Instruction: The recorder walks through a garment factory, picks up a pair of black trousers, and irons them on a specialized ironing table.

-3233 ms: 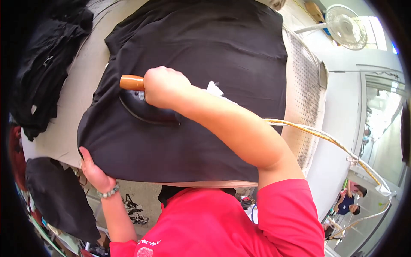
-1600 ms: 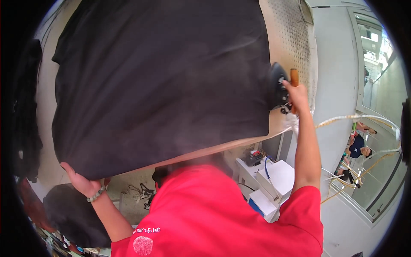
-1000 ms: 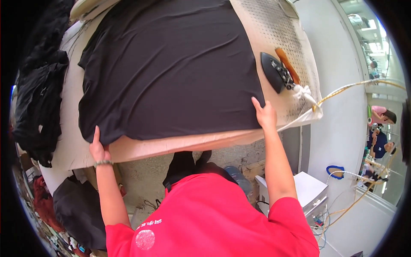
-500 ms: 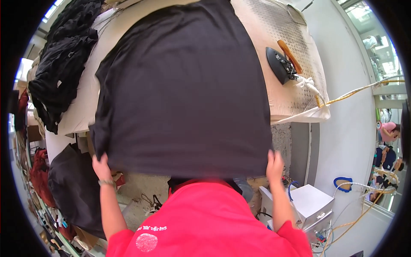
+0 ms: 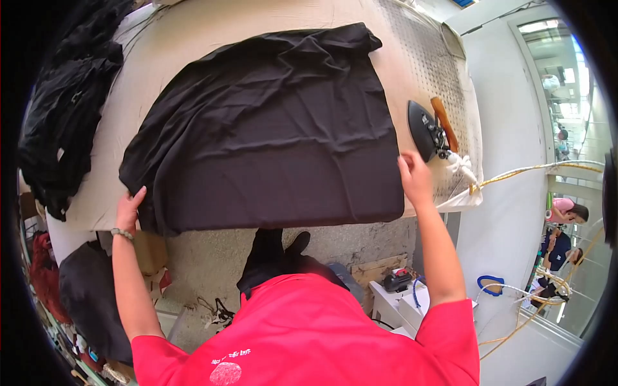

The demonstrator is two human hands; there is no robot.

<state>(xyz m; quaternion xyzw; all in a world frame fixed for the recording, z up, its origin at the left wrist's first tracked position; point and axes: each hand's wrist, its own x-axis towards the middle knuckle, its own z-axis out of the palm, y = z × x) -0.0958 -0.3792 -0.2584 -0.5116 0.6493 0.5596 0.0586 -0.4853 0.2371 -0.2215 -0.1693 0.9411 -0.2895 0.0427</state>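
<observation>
A large black cloth [image 5: 290,154] lies over the pale padded ironing table, its front edge hanging slightly past the table's near side. Creases run across its far half, and the far right corner is bunched. At its left edge my left hand [image 5: 131,209] grips a fold, thumb on top and the other fingers mostly hidden. My right hand [image 5: 417,181] is closed in a pinch at the right edge of the cloth. Just beyond that hand, an iron [image 5: 423,130] with a wooden handle rests on the table.
Crumpled black garments [image 5: 71,103] are heaped on the table's left side [image 5: 145,83]. A yellow-white cord [image 5: 534,170] runs from the iron to the right. Below left hangs another dark cloth [image 5: 93,302]. Beyond the window on the right are people [image 5: 566,212].
Both hands have moved forward, away from my body. The cloth, stretched smooth before, has come down on the table and now lies shorter and wrinkled.
</observation>
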